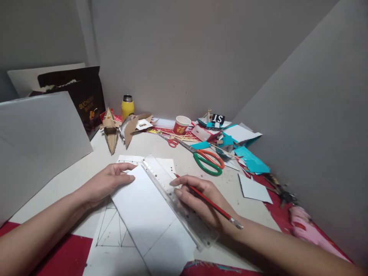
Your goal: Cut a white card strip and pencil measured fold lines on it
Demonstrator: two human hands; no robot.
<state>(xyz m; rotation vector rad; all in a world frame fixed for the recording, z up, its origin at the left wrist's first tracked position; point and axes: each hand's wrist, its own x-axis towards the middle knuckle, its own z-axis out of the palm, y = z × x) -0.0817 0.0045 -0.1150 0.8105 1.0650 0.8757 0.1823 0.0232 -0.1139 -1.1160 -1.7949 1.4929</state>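
Observation:
My left hand [107,183] lies flat on the upper left corner of a white sheet of paper [149,214], fingers together and pressing it down. A clear plastic ruler [161,178] runs diagonally along the sheet's right edge. My right hand [198,203] rests on the ruler and grips a red pencil [211,204], its tip at the ruler's edge. Under the sheet lies a larger paper with pencilled triangle lines [115,230].
Green-and-orange scissors [208,160] and small red scissors [172,142] lie beyond the ruler. A red paper cup [181,124], yellow bottle [127,106], cardboard models [110,130], teal paper scraps [251,159] and a white card [253,188] crowd the back and right. Grey boards wall in both sides.

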